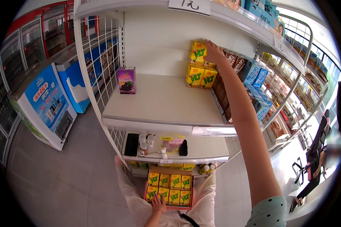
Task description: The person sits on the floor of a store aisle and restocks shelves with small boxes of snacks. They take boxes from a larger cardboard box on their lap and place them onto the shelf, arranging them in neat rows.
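Observation:
My right hand (214,52) reaches to the upper shelf and touches the stacked yellow drink cartons (198,52) at the back; whether its fingers grip one is hidden. More yellow cartons (195,75) stand below it, beside brown cartons (222,88) and blue cartons (250,72). My left hand (158,203) lies with spread fingers on the near left cartons in an open cardboard box (192,193) between my legs. That box holds two rows of yellow cartons (175,181). A purple drink carton (127,81) stands alone at the left of the shelf.
The lower shelf (204,147) bears a black phone (131,145), small jars (143,143) and a dark object (183,148). Wire mesh (98,62) closes the shelf's left side. Chest freezers (49,99) stand at left. A seated person (312,170) is at far right.

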Demonstrator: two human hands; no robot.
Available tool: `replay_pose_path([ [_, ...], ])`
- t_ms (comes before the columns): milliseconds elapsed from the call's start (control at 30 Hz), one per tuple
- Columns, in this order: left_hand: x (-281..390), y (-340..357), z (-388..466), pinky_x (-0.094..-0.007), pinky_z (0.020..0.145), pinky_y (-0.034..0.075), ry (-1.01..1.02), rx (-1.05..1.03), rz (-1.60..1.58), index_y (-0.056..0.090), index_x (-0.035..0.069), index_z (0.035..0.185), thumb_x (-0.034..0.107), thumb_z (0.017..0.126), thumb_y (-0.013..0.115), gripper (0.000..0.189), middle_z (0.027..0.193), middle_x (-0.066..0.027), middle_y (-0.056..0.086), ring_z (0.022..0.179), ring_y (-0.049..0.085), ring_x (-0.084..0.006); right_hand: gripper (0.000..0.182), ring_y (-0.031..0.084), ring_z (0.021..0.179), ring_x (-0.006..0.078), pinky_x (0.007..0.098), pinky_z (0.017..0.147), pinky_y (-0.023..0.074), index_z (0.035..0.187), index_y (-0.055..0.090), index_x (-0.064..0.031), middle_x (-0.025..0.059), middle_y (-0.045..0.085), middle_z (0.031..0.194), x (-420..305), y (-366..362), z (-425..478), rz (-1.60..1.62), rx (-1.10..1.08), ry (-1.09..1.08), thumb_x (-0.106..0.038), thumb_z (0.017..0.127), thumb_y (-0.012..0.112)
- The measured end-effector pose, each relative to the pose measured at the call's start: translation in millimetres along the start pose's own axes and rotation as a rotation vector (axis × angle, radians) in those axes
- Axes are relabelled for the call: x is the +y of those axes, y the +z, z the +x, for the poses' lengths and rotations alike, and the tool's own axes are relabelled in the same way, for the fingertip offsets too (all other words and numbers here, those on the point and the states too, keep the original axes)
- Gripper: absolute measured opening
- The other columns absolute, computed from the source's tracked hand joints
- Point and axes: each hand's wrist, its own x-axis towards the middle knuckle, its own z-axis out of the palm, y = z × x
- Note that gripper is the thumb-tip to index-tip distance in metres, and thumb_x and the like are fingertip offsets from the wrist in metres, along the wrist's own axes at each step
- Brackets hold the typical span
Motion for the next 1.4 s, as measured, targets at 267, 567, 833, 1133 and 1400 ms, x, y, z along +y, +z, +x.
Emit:
replay_pose_path([
  [267, 4.6, -7.4, -1.0, -0.0549, 0.104, -0.008, -0.046, -0.039, -0.059, -0.019, 0.014, 0.139, 0.036, 0.089, 0.039, 0.079, 0.138, -0.0245, -0.03, 0.13, -0.024, -0.0417, 0.065, 0.044, 0.114, 0.0298, 0.0417, 0.092, 0.0389, 0.123, 0.038, -0.0043, 0.0119, 0.044, 0.124, -19.2, 12.3, -7.9, -0.095, 0.166, 0.041, -0.025, 0.068, 0.066],
  [567, 8.9, -15.5, -3.9, -0.0544, 0.104, -0.008, -0.017, -0.076, -0.065, -0.022, 0.015, 0.138, 0.031, 0.089, 0.042, 0.083, 0.138, -0.023, -0.032, 0.129, -0.026, -0.0411, 0.063, 0.048, 0.108, 0.0285, 0.0434, 0.09, 0.037, 0.109, 0.047, -0.0024, 0.0134, 0.051, 0.11, 9.9, 32.9, -3.5, -0.083, 0.584, -0.233, -0.045, 0.068, 0.067],
  [833, 7.1, -17.9, -6.9, -0.0548, 0.104, -0.008, -0.042, -0.082, -0.07, -0.022, 0.014, 0.138, 0.034, 0.088, 0.044, 0.085, 0.137, -0.024, -0.032, 0.128, -0.026, -0.042, 0.064, 0.055, 0.096, 0.0307, 0.0414, 0.083, 0.0434, 0.103, 0.048, -0.0031, 0.0144, 0.058, 0.1, 1.5, 12.7, -2.5, 0.057, 0.368, -0.272, -0.056, 0.069, 0.064],
  [1133, 8.4, -20.8, -11.2, -0.0529, 0.105, -0.006, -0.029, -0.073, -0.107, -0.02, 0.017, 0.139, 0.033, 0.089, 0.043, 0.082, 0.139, -0.0215, -0.03, 0.13, -0.023, -0.0401, 0.06, 0.062, 0.072, 0.0303, 0.0382, 0.061, 0.0506, 0.092, 0.051, -0.0042, 0.0124, 0.061, 0.082, 16.1, 20.5, -5.6, -0.031, 0.438, -0.385, -0.056, 0.066, 0.066],
  [1400, 1.5, -5.5, -4.2, -0.0532, 0.105, -0.007, 0.0, 0.034, -0.022, -0.018, 0.015, 0.139, 0.029, 0.09, 0.04, 0.078, 0.14, -0.0224, -0.028, 0.131, -0.022, -0.0406, 0.056, 0.061, 0.057, 0.0257, 0.0343, 0.052, 0.0495, 0.083, 0.058, -0.0021, 0.0103, 0.061, 0.068, 2.0, -28.5, -13.8, 0.082, 0.736, -0.4, -0.053, 0.064, 0.071],
])
